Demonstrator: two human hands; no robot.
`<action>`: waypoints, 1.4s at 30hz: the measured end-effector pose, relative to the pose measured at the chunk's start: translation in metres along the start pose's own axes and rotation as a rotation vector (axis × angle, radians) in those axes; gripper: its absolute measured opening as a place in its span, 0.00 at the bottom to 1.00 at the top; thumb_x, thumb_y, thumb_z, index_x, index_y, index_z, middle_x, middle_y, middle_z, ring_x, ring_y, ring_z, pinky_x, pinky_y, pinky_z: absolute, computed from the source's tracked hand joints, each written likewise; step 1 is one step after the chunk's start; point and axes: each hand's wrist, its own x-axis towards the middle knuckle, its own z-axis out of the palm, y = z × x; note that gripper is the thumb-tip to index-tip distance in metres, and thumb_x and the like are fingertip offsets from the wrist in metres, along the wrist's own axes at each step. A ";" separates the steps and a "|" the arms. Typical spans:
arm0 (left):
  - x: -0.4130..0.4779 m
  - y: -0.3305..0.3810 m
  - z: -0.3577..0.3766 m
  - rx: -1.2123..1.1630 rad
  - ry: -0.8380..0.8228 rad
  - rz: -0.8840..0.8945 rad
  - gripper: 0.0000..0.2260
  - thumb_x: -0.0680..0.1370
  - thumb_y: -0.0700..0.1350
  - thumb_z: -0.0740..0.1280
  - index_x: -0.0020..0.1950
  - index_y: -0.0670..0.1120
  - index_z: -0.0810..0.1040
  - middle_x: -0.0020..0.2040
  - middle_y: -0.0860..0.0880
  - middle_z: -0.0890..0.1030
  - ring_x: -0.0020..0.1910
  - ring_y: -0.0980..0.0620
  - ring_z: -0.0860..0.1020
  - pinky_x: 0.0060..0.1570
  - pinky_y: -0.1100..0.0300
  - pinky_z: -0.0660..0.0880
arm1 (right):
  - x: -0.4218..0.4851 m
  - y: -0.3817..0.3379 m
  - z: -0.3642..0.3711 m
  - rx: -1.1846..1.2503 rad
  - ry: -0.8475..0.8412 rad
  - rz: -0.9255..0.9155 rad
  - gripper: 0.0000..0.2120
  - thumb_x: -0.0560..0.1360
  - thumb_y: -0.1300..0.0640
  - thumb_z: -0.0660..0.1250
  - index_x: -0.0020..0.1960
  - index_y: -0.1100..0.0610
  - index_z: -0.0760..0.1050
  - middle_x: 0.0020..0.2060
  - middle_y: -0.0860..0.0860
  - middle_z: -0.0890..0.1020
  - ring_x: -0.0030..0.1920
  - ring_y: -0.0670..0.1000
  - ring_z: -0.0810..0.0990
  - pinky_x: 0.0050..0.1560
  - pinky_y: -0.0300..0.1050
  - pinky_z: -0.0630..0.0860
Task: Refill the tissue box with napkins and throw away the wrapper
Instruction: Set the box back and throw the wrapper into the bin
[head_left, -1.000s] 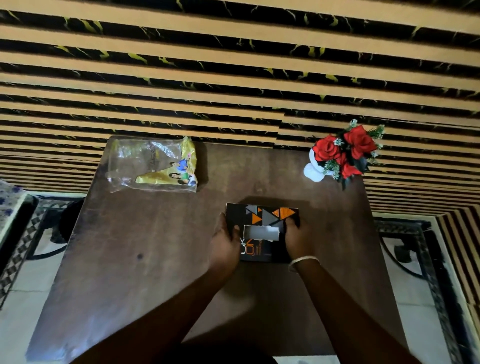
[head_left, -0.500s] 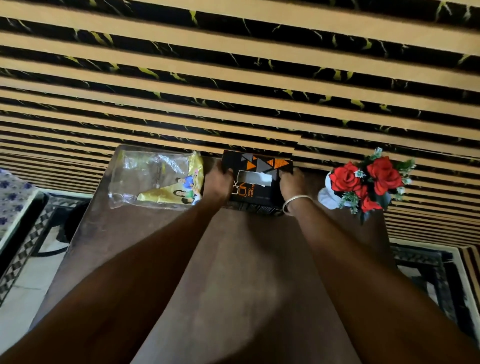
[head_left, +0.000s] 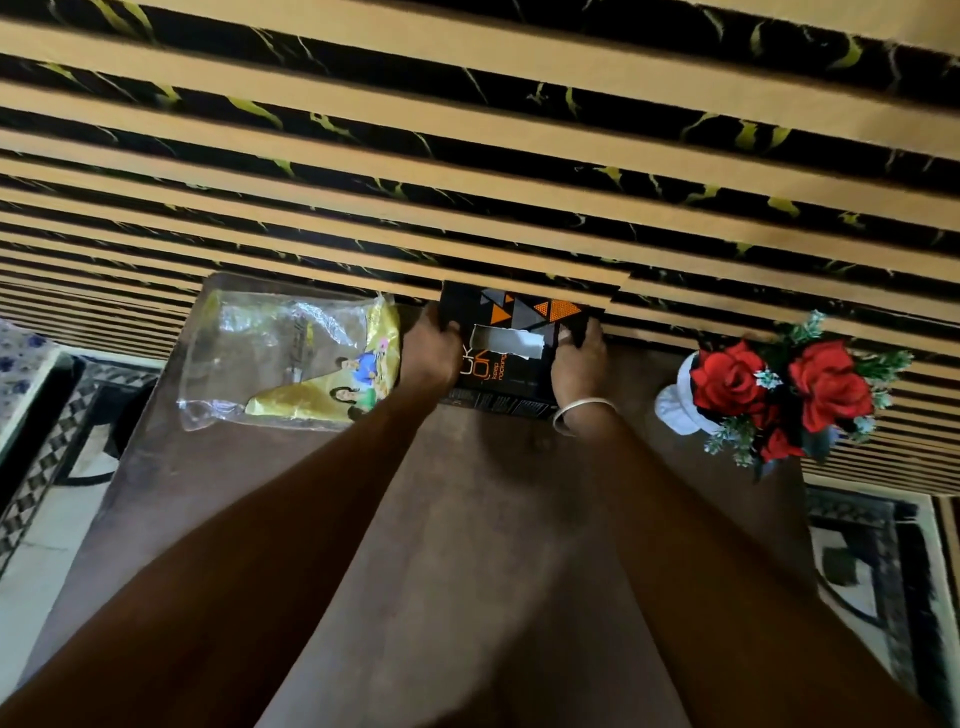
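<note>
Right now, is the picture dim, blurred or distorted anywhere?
Head view: dim, the table dark; the forearms near the lens look soft and stretched by the wide angle; the clear wrapper catches glare; the tissue box print is legible.

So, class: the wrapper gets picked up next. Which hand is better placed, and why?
Probably the left hand: it holds the left side of the tissue box, right beside the wrapper. The right hand holds the other side and would have to cross over.
</note>
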 end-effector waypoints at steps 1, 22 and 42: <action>0.000 -0.001 0.001 0.018 0.011 0.011 0.15 0.83 0.44 0.58 0.70 0.46 0.69 0.56 0.46 0.79 0.45 0.55 0.78 0.41 0.63 0.75 | -0.002 0.001 0.000 -0.002 0.009 -0.011 0.25 0.84 0.54 0.56 0.80 0.53 0.55 0.76 0.57 0.65 0.72 0.61 0.68 0.68 0.51 0.67; -0.058 -0.076 -0.134 0.463 0.573 -0.130 0.40 0.72 0.50 0.71 0.80 0.51 0.54 0.79 0.40 0.53 0.75 0.34 0.55 0.70 0.34 0.56 | -0.100 -0.051 0.107 -0.698 -0.295 -0.934 0.43 0.72 0.48 0.73 0.79 0.53 0.52 0.75 0.60 0.56 0.73 0.61 0.60 0.73 0.55 0.62; -0.013 -0.126 -0.178 0.507 0.179 -0.288 0.35 0.75 0.46 0.71 0.78 0.55 0.57 0.76 0.41 0.55 0.73 0.35 0.56 0.70 0.35 0.62 | -0.097 -0.031 0.208 -1.079 -0.587 -0.607 0.43 0.72 0.64 0.71 0.78 0.41 0.54 0.75 0.62 0.50 0.73 0.69 0.56 0.73 0.55 0.62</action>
